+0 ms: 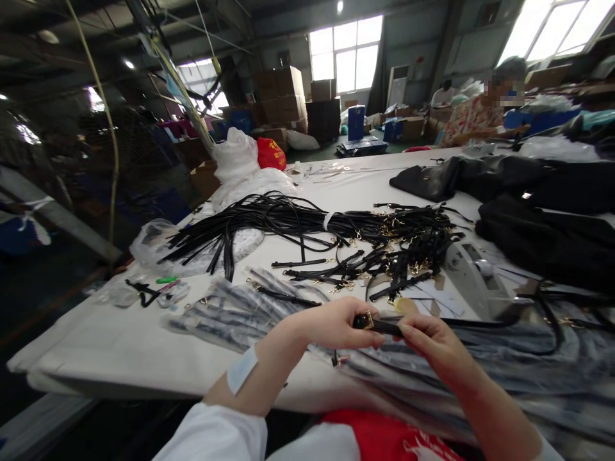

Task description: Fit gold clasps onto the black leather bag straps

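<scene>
My left hand (339, 322) grips a black strap (384, 326) near its gold buckle, which shows between thumb and fingers. On the same strap, just right of the buckle, my right hand (435, 339) pinches with thumb and forefinger. A long part of the strap runs off to the right behind my right hand. Below and around both hands lie straps in clear plastic sleeves (230, 314). Beyond them spreads a big pile of loose black straps (269, 214) with gold clasps, partly bound by a white tie.
A white tape dispenser (473, 275) stands right of the pile. Black bags (567, 224) are heaped at the far right. Clear plastic bags (158, 246) and a green item (166, 280) lie at the left. Across the table sits another person (473, 121).
</scene>
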A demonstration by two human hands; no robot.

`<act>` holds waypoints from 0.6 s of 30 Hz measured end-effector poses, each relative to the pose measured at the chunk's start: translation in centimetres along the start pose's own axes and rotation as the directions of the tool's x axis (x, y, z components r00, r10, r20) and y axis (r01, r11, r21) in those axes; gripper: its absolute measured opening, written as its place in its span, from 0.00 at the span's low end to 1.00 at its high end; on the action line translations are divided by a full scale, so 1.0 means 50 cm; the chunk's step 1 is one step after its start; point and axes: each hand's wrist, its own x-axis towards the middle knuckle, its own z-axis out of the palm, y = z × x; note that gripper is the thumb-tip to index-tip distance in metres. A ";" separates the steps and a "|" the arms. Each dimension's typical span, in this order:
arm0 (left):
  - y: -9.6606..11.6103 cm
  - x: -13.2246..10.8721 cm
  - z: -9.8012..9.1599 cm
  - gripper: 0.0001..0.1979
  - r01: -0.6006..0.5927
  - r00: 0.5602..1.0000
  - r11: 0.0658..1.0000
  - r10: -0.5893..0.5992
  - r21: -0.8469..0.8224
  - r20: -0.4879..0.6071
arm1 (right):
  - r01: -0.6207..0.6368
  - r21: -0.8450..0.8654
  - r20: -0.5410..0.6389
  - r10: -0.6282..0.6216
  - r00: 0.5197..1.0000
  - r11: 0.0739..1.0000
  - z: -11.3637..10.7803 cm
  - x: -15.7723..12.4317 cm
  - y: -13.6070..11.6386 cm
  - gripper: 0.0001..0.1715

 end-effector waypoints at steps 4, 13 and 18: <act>-0.002 0.020 0.015 0.10 -0.050 0.998 0.998 0.048 0.030 0.036 | 0.029 -0.074 -0.001 -0.029 1.000 0.997 0.000 -0.007 -0.026 0.26; 0.001 0.084 0.060 0.03 -0.033 0.998 0.939 0.052 0.343 -0.047 | 0.200 -0.275 -0.027 -0.215 0.976 0.940 0.023 -0.017 -0.043 0.18; -0.021 0.128 0.081 0.05 -0.059 0.981 0.957 0.108 0.286 -0.159 | 0.323 -0.624 -0.079 -0.468 0.880 0.712 0.046 -0.027 -0.049 0.33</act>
